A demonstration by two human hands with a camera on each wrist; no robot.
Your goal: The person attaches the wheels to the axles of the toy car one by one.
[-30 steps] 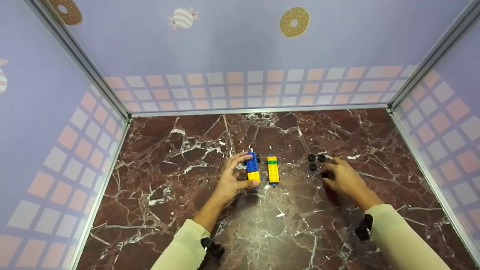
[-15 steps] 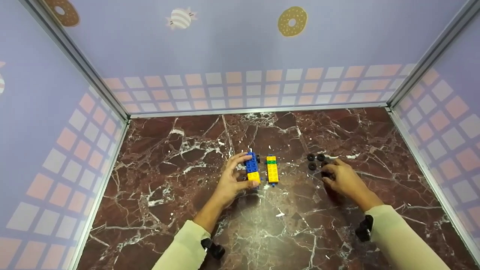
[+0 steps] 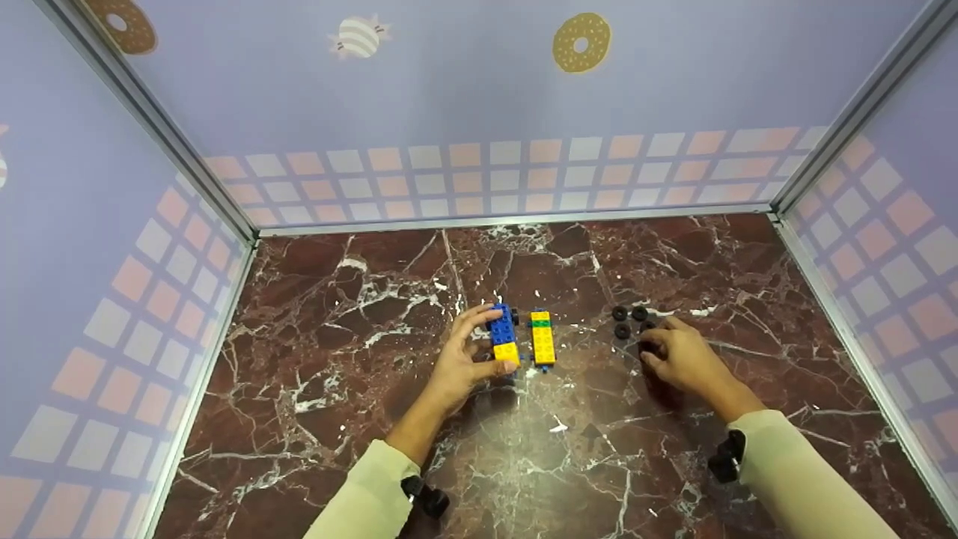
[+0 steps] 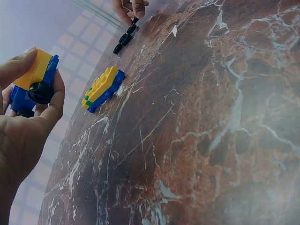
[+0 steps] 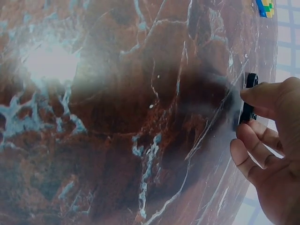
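My left hand (image 3: 460, 363) grips a toy car (image 3: 504, 333) of blue and yellow bricks, thumb on the yellow end and fingers along the blue end. Black wheels show on the car's underside in the left wrist view. Just right of it lies a second car body (image 3: 543, 338), yellow with a green band over a blue base. Farther right, my right hand (image 3: 685, 358) is low over the table by a group of loose black wheels (image 3: 622, 330). In the right wrist view its thumb and fingertips pinch a black wheel (image 5: 246, 112), partly hidden by them.
The brown marbled tabletop (image 3: 359, 427) is bounded by a back wall (image 3: 479, 90), with side walls left and right. White specks are scattered around the cars. Each wrist carries a black strap-on device (image 3: 425, 496).
The left hand keeps its grip on the car in the same spot. The right fingers shift slightly at the wheels, and a wheel beside the fingertips shows a little more.
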